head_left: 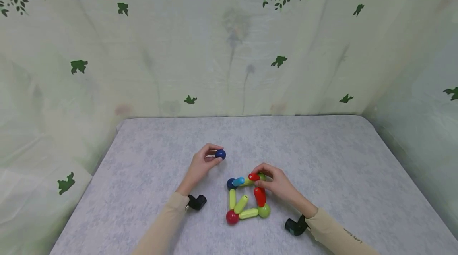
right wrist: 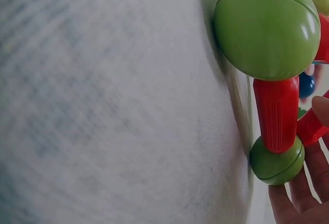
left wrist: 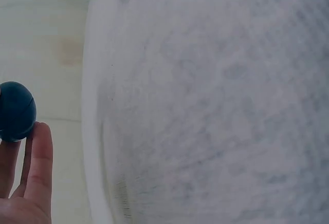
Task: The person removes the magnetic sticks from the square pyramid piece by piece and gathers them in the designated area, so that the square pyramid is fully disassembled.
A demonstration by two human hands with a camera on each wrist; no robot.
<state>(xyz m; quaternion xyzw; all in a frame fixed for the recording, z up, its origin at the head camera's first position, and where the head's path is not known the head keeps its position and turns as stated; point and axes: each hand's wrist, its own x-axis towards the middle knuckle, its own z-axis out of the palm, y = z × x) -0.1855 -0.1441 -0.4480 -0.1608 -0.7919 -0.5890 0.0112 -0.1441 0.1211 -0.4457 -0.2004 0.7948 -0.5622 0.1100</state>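
Note:
Out beyond the far left corner of a ball-and-rod frame, my left hand (head_left: 202, 164) pinches a dark blue ball (head_left: 220, 154) between thumb and fingers. My right hand (head_left: 274, 179) is at the frame's far right corner, pinching a short red rod (head_left: 254, 176) that slants up from a green ball (right wrist: 277, 162). A second red rod (right wrist: 276, 113) links that ball to the nearer green ball (right wrist: 267, 26). Yellow-green rods (head_left: 248, 213) form the other sides, with a red ball (head_left: 232, 217) at the near left corner and another dark blue ball (head_left: 231, 184) at the far left.
From the red ball an extra yellow-green rod (head_left: 241, 204) slants upward, and a light blue rod (head_left: 238, 181) stands off the far left ball. The grey table (head_left: 150, 143) ends at a pale leaf-patterned curtain (head_left: 200, 48). Each wrist wears a black camera (head_left: 296, 226).

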